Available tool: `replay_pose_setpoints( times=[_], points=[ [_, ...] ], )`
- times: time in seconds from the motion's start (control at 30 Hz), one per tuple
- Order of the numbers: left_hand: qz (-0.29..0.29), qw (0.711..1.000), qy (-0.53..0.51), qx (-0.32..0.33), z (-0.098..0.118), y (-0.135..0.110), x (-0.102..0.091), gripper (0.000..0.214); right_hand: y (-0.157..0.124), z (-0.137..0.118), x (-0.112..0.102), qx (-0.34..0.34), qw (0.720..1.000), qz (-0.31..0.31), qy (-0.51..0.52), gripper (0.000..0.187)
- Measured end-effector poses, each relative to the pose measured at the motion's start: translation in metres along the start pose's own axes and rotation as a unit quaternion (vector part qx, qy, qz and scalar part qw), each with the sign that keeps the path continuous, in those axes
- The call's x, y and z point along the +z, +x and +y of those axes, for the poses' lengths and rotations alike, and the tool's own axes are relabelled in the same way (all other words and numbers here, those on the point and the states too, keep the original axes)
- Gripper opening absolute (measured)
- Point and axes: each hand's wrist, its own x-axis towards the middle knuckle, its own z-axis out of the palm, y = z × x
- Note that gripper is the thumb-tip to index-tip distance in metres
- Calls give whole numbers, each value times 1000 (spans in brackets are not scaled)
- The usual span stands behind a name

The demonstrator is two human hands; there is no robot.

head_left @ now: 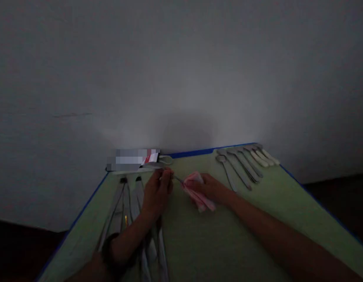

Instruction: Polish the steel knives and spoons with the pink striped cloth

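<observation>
My left hand (158, 192) is closed around a thin metal utensil (178, 179), whose kind I cannot make out. To its right, my right hand (210, 185) grips a pink cloth (195, 194). One end of the utensil runs into the cloth, which hides that tip. Both hands are above the middle of a pale green table (204, 243). Under and beside my left forearm lie several long metal utensils (134, 201), partly covered by the arm.
At the back right lie several metal spoons (226, 172) and other utensils, a few with white handles (259, 158). A blurred packet (152, 157) and a pale loop (166, 159) lie at the back left. A grey wall (187, 78) stands behind the table's blue edge (195, 152).
</observation>
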Motion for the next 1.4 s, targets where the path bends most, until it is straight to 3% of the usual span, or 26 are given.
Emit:
replay_pose_setpoints(
  times=[0.53,0.7,0.87,1.03,1.2,1.4],
  points=[
    [-11,996,59,60,1,-7,-6,21,0,-2,1,-28,998,-6,-60,37],
    [-16,998,12,62,0,-10,-3,24,2,-3,2,-39,998,-2,-47,35],
    [33,998,-47,39,-1,-8,0,27,2,-1,3,-38,998,-49,-2,35],
    [83,991,-109,4,-3,-1,0,29,2,1,3,-27,999,-42,2,35],
    [53,994,-94,31,-1,-1,0,28,1,0,1,-42,999,-23,-11,35],
    [-51,996,-42,54,-6,-3,-2,22,2,2,-1,-38,999,-9,9,39]
  ],
)
